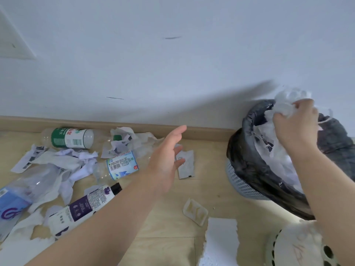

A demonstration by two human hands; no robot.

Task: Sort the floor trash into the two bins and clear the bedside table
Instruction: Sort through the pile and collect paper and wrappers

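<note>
My right hand (296,123) grips a wad of crumpled white paper (286,100) just above the mouth of the black-lined basket bin (247,169), which holds more white paper. My left hand (167,160) hovers open over the wooden floor, fingers straight, holding nothing, just right of the litter. The litter includes a green-labelled bottle (67,140), a blue-labelled bottle (119,167), a purple-labelled bottle (84,205) and scattered crumpled tissues and paper scraps (69,160). A small grey sachet (185,166) lies just beyond my left hand.
A second, pale perforated bin (299,248) with a white liner sits at the bottom right. A white foam slab (221,242) and a small cream plastic tray (195,211) lie on the floor nearby. The wall and its baseboard (207,132) run behind the trash.
</note>
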